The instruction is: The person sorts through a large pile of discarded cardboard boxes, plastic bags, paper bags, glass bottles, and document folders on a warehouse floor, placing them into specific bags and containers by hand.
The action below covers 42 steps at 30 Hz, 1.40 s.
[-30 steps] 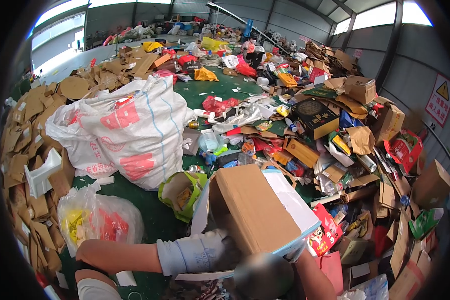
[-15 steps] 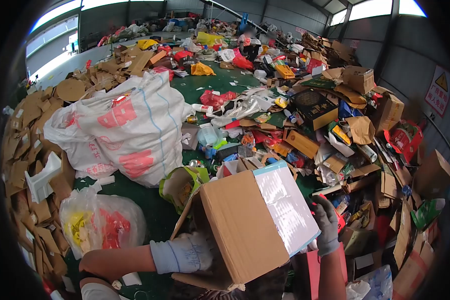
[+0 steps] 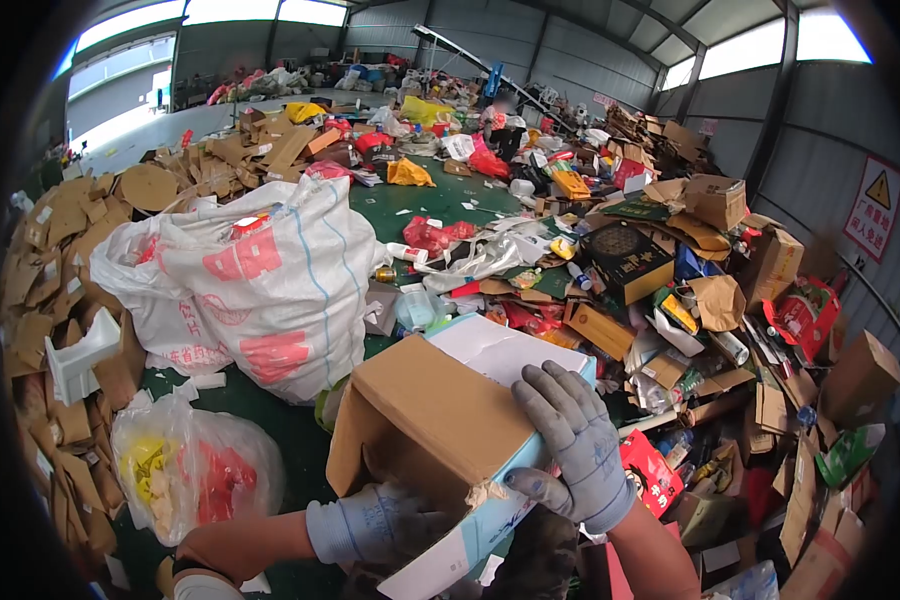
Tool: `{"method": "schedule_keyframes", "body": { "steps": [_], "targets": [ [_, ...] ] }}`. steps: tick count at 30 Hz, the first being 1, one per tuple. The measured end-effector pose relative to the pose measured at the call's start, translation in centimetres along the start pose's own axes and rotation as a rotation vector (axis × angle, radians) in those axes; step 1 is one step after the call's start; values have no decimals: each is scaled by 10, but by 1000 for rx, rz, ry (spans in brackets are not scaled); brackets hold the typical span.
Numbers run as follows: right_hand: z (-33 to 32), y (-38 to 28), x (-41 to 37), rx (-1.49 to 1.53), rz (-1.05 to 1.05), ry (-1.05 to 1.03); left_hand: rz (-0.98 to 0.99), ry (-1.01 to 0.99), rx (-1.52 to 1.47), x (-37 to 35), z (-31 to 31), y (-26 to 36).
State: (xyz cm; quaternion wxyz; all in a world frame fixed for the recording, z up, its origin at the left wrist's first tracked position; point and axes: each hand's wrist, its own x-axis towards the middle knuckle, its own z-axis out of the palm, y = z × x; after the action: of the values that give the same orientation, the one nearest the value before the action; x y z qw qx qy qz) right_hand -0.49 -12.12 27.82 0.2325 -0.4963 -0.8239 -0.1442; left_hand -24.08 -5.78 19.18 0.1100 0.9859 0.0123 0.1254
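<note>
A cardboard box point(image 3: 450, 405) is tilted in front of me, brown on one face with white and light-blue printed panels. Its open end faces left. My left hand point(image 3: 375, 525), in a whitish glove with blue print, reaches into that opening and holds the box from inside; its fingertips are hidden. My right hand point(image 3: 575, 450), in a grey soiled glove, lies against the box's right side with fingers stretched and thumb apart. A torn patch shows at the near corner, by the thumb. Below the left hand, a printed flap hangs down.
A large white woven sack point(image 3: 270, 290) stands left, with a clear plastic bag point(image 3: 195, 465) nearer me. Flattened cardboard point(image 3: 60, 400) lines the far left. Mixed waste, including a black box point(image 3: 627, 262) and a red bag point(image 3: 652, 475), is heaped right. Another person point(image 3: 500, 125) is far back.
The box has turned and tipped, so its open end and blue printed side now show. My right hand has moved left from beside the box onto its side.
</note>
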Motion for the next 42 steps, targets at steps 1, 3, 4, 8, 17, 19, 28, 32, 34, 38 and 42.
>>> {"method": "schedule_keyframes", "body": {
  "steps": [1, 3, 4, 8, 17, 19, 28, 32, 34, 38, 42],
  "targets": [
    [9, 3, 8, 21, 18, 2, 29, 90, -31, -5, 15, 2],
    [37, 15, 20, 74, 74, -39, 16, 219, -112, -23, 40, 11],
    [57, 28, 20, 149, 150, -85, 30, 175, 27, -26, 47, 15],
    [118, 54, 15, 479, 353, -246, 79, 435, 248, -21, 9, 40],
    [190, -19, 7, 79, 191, -338, -54, -78, 107, -71, 64, 55],
    [187, -26, 0, 91, 157, -266, -306, -245, -428, -84, 13, 43],
    [185, -94, -22, 269, -42, -196, -795, 356, 572, 4, -27, -118],
    [161, -61, -13, 389, -25, -176, -1211, 371, 138, -23, 8, -145],
    [161, -49, -20, 285, 198, 2, -1248, 584, -9, -39, 20, -145],
    [171, -24, -23, 112, 602, 270, -1290, 803, -103, -76, 65, -131],
    [224, 6, -30, 1176, 1039, 251, -1289, 1090, -360, -92, 119, -124]
  ]
}}
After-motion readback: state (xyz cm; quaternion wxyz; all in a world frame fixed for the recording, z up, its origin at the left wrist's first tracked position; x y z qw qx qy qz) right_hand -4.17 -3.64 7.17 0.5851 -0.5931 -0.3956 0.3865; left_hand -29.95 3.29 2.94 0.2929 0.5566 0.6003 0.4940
